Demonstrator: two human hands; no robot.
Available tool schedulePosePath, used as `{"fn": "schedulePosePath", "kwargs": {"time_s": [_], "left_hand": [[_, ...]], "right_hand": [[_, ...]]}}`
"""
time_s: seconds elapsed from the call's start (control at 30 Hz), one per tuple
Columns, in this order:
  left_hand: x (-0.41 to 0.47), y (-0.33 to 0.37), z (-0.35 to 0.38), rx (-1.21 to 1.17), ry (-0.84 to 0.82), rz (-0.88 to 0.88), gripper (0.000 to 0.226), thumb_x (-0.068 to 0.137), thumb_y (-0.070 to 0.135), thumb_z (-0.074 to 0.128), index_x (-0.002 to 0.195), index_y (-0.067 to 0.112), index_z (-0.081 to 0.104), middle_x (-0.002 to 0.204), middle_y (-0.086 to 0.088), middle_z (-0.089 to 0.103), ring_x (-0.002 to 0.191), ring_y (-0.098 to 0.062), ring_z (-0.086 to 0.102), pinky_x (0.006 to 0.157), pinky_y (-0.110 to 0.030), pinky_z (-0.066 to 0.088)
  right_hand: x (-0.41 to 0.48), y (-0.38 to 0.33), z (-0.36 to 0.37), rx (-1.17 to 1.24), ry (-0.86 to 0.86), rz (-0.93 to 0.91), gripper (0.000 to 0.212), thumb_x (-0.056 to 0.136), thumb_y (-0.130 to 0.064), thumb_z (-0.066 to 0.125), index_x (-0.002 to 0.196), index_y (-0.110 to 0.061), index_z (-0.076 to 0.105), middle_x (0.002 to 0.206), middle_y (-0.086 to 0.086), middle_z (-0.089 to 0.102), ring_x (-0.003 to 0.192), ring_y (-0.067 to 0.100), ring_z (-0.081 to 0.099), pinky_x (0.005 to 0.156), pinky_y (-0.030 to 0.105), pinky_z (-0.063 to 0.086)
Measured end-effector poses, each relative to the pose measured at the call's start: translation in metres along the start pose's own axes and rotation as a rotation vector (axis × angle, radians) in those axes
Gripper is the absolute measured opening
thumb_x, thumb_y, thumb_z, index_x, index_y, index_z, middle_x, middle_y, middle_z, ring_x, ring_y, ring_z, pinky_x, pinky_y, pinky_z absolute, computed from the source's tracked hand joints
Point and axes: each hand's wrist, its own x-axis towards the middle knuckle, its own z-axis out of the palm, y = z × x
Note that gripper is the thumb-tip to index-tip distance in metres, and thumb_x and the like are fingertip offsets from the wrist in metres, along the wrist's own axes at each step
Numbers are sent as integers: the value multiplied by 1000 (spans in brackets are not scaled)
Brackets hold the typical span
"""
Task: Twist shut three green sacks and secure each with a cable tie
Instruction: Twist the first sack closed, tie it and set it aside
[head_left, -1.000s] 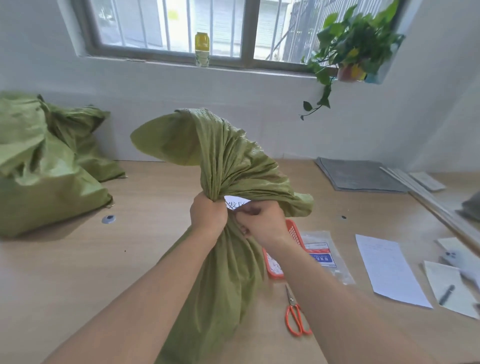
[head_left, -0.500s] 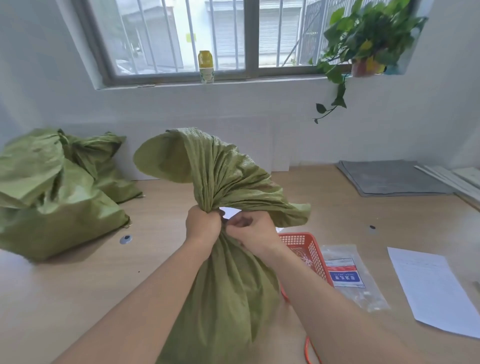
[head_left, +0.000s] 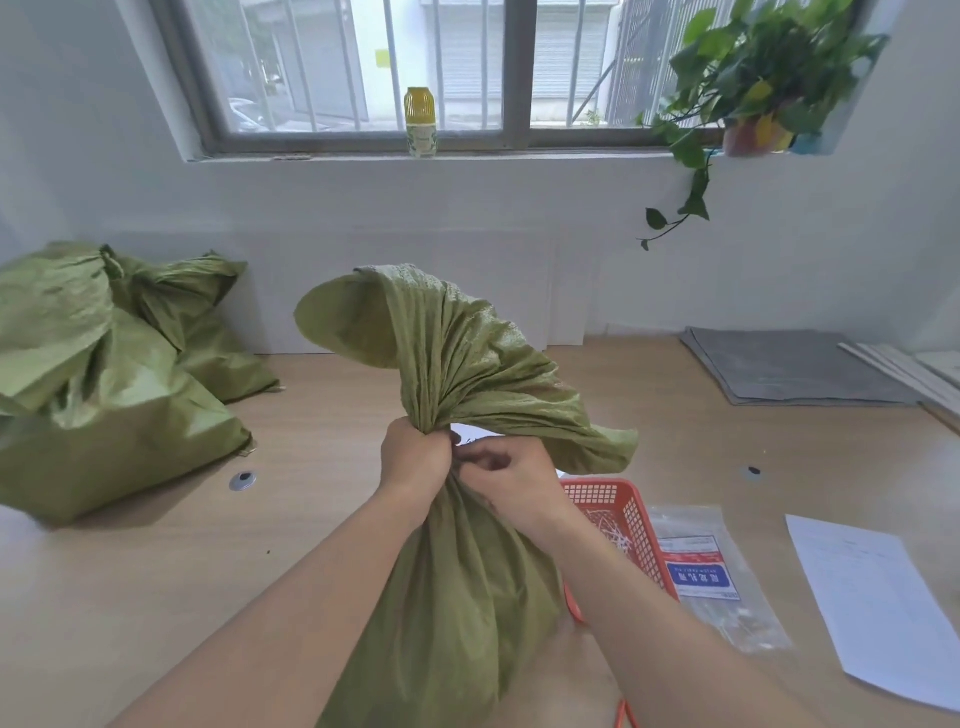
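Note:
A green woven sack (head_left: 457, 587) stands upright on the wooden table in front of me, its top bunched and flaring above my hands. My left hand (head_left: 413, 460) grips the gathered neck in a fist. My right hand (head_left: 511, 475) is pressed against the same neck from the right, fingers curled and pinching there; whether a cable tie is under them is hidden. Two more green sacks (head_left: 98, 379) lie bunched at the far left of the table. An orange mesh basket (head_left: 618, 512) holding white cable ties sits just right of the sack.
A clear plastic packet with a blue label (head_left: 706, 577) and a white sheet of paper (head_left: 872, 603) lie at the right. Grey mats (head_left: 789, 366) are stacked at the back right. Orange scissor handles (head_left: 626, 714) peek out at the bottom edge. A bottle (head_left: 421, 122) and a plant stand on the windowsill.
The view has tilted up and to the left, so the scissors have slid to the bottom edge. Both hands stay at the sack's neck, the right one working closer to the left.

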Motion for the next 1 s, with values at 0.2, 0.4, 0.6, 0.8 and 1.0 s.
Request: {"fn": "schedulePosePath", "kwargs": {"time_s": [0.2,0.4,0.6,0.8,1.0], "left_hand": [[18,-7,-2,-16,-51,1,14,67,13,61,74,10,72,76,-9,73,74,-31,66,70,-40,53],[32,-11,-1,-55,-96,37,18,71,15,68,88,12,76,87,-8,77,88,-30,72,85,-46,58],[36,-22,-3,-55,-355,129,25,91,24,72,116,25,72,107,4,77,102,-14,73,86,-29,57],[37,-32,-11,-303,-538,28,34,98,26,63,128,10,67,118,-12,75,109,-24,72,87,-31,57],[32,-28,-17,-685,-661,-193,91,98,75,17,132,7,67,131,-20,68,122,-32,66,95,-40,57]], "right_hand": [[7,4,2,-31,25,29,12,84,-4,74,87,-13,81,55,0,57,48,10,44,52,23,39],[15,7,6,127,88,244,2,88,-6,78,89,-5,78,61,7,61,47,14,47,49,20,45],[31,3,8,-22,247,350,36,85,-14,73,50,-19,64,48,-6,55,52,14,49,62,22,44],[35,-5,14,-223,177,202,7,89,-21,71,90,-20,78,77,-17,67,73,0,61,68,15,43],[36,5,25,-280,199,82,11,86,-12,73,87,-16,83,69,-12,71,57,-13,57,60,3,41]]}}
